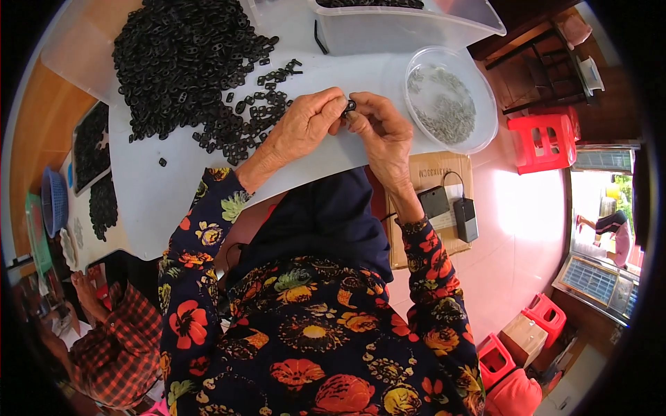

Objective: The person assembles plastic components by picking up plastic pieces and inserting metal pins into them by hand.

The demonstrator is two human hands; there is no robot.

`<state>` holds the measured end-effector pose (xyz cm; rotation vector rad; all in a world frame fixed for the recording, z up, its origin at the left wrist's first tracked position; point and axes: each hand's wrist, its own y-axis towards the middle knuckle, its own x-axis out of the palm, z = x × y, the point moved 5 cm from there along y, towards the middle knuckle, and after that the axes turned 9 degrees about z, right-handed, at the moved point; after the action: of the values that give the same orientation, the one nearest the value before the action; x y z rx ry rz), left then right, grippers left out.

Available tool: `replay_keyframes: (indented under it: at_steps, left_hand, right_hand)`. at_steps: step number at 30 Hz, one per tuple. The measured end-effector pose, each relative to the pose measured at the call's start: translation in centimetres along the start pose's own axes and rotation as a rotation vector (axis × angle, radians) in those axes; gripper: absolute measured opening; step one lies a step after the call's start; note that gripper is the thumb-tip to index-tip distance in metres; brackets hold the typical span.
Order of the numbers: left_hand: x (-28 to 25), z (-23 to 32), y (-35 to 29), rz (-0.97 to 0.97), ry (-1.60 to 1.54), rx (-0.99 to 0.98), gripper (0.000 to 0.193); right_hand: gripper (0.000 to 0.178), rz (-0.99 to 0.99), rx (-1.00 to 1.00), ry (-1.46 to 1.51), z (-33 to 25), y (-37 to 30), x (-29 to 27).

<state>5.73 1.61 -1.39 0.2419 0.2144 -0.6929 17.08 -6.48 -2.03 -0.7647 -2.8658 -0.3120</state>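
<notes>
Above the pale worktable (361,73), my two hands meet at a small black plastic piece with holes (350,106). My right hand (387,142) pinches it between thumb and fingers. The fingers of my left hand (302,128) are closed against its other side; anything smaller in those fingertips is hidden. A large heap of similar black pieces (177,62) lies at the far left, and loose ones (253,114) spread from it toward my left wrist. Right of my hands stands a round clear tub (489,132) holding many tiny silvery parts (449,114).
A clear plastic bin (409,31) and a bent black rod (320,37) are at the table's far side. Below the tub, a cardboard box (420,170) carries a phone (434,202) and a dark device (466,220). Another person in a checked shirt (121,347) sits lower left; red stools (544,142) stand right.
</notes>
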Motion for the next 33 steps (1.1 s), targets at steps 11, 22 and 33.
replay_keyframes:
  at_steps: [11,22,33]
  left_hand:
    - [0.4,-0.2,-0.1,0.032,-0.042,0.021,0.036]
    - [0.5,-0.2,-0.1,-0.011,-0.064,-0.028,0.036]
    - [0.4,-0.4,-0.1,-0.088,-0.004,0.025,0.038]
  right_hand:
    - [0.026,-0.009,0.026,-0.048,0.2,0.0,-0.2]
    - [0.028,-0.051,-0.065,-0.113,1.0,0.1,0.0]
    - [0.027,-0.060,-0.140,-0.350,0.4,0.0,-0.2]
